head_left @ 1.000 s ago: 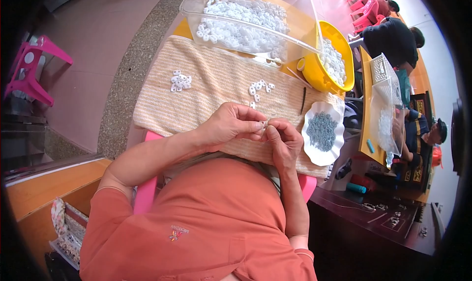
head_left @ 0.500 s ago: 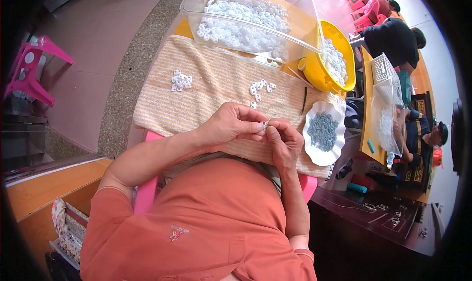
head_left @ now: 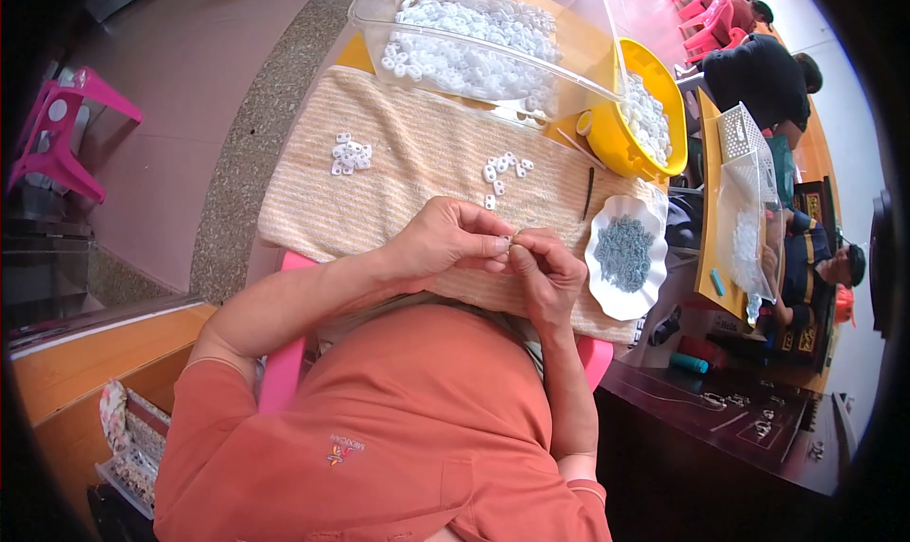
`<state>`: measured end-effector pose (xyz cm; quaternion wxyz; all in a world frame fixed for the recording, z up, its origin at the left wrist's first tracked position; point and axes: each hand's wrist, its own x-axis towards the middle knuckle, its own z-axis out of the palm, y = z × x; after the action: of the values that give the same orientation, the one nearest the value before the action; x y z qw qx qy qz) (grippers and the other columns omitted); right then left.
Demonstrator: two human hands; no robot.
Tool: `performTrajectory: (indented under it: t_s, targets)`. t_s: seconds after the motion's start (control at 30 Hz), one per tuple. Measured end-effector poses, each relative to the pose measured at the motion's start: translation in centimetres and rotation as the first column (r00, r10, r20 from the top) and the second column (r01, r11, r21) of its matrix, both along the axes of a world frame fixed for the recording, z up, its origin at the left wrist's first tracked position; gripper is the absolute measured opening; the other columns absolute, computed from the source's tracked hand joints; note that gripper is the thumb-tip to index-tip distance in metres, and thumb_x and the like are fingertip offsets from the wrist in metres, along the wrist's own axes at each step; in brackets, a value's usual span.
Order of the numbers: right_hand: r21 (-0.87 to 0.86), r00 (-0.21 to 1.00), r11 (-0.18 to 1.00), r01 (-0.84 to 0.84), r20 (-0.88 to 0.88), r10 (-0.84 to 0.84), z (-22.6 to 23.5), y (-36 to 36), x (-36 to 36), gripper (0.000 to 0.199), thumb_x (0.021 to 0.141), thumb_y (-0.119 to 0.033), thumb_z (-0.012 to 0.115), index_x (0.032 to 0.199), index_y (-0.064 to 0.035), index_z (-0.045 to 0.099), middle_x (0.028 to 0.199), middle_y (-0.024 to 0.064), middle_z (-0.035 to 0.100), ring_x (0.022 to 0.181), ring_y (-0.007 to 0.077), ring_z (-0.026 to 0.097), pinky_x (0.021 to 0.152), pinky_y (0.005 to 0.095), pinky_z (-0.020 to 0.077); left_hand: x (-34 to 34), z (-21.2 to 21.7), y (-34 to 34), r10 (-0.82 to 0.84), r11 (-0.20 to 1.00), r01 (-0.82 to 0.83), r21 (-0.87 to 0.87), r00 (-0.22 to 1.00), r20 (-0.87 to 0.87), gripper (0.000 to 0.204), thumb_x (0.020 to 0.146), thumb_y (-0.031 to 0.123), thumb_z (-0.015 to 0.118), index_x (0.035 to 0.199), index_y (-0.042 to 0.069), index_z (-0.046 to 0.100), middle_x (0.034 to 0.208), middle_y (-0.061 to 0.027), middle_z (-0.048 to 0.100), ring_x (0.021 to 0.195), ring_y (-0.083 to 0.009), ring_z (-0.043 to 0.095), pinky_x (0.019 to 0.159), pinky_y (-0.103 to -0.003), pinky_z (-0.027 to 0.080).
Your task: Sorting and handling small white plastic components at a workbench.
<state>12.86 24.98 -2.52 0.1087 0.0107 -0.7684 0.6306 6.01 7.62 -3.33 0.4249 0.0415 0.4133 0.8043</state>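
Note:
Between my two hands, close in front of my belly, is a small white plastic piece (head_left: 510, 240), largely hidden by the fingertips. My left hand (head_left: 457, 241) pinches it between thumb and forefinger. The thumb and fingers of my right hand (head_left: 550, 269) are closed at its right side; whether they grip the piece itself or something tiny on it, I cannot make out. Beyond them on the striped towel (head_left: 398, 201) lie several loose white two-hole pieces (head_left: 490, 173). A small heap of similar pieces (head_left: 351, 154) lies farther left.
Right of my hands stands a white scalloped dish (head_left: 648, 295) of small grey-blue parts (head_left: 624, 253). A thin dark tool (head_left: 589, 193) lies beside it. Behind are a clear bin (head_left: 370, 39) and a yellow basket (head_left: 607, 148), both holding white pieces. A person (head_left: 810, 267) sits at the right.
The white piece has turned slightly and shows less between my fingertips. My hands stay in almost the same place.

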Motion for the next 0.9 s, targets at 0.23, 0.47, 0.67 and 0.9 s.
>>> performTrajectory:
  t_s: [0.23, 0.47, 0.67, 0.9]
  targets:
    - [-0.087, 0.997, 0.996, 0.009, 0.073, -0.002, 0.2, 0.0, 0.1, 0.007, 0.086, -0.001, 0.065, 0.089, 0.0043, 0.063, 0.091, 0.0074, 0.062, 0.083, 0.0121, 0.058, 0.075, 0.0234, 0.0469, 0.1, 0.7, 0.2, 0.003, 1.0, -0.003, -0.019, 1.0, -0.03, 0.022, 0.087, 0.005, 0.065, 0.108, -0.002, 0.063, 0.091, -0.0092, 0.068, 0.08, -0.0136, 0.066, 0.076, -0.025, 0.054]
    - [-0.186, 0.999, 0.982, -0.013, 0.044, 0.021, -0.3, 0.2, 0.0, 0.008, 0.089, 0.001, 0.061, 0.095, 0.0039, 0.064, 0.093, 0.0069, 0.062, 0.079, 0.0102, 0.059, 0.068, 0.0203, 0.0496, 0.2, 1.1, 0.2, 0.009, 1.0, -0.009, -0.004, 0.999, -0.041, 0.023, 0.089, 0.006, 0.062, 0.111, -0.003, 0.063, 0.092, -0.0088, 0.068, 0.081, -0.0123, 0.065, 0.077, -0.024, 0.054]
    - [-0.198, 0.998, 0.98, -0.013, 0.063, 0.026, -0.5, 0.3, 0.1, 0.007, 0.089, 0.0, 0.061, 0.095, 0.0036, 0.064, 0.093, 0.0066, 0.061, 0.08, 0.0104, 0.059, 0.068, 0.0206, 0.0493, 0.1, 1.1, 0.1, 0.002, 1.0, -0.001, 0.017, 0.998, -0.056, 0.022, 0.089, 0.005, 0.062, 0.109, -0.003, 0.061, 0.091, -0.009, 0.067, 0.081, -0.0134, 0.065, 0.077, -0.026, 0.054]
    - [-0.13, 0.998, 0.991, -0.038, 0.052, 0.045, -0.1, 0.2, 0.1, 0.007, 0.09, -0.003, 0.061, 0.093, 0.003, 0.063, 0.092, 0.0046, 0.061, 0.084, 0.0099, 0.056, 0.074, 0.0212, 0.0448, 0.2, 0.8, 0.0, 0.008, 1.0, -0.008, 0.01, 1.0, -0.014, 0.02, 0.087, 0.005, 0.064, 0.105, -0.002, 0.061, 0.091, -0.0098, 0.066, 0.081, -0.0146, 0.065, 0.077, -0.027, 0.054]
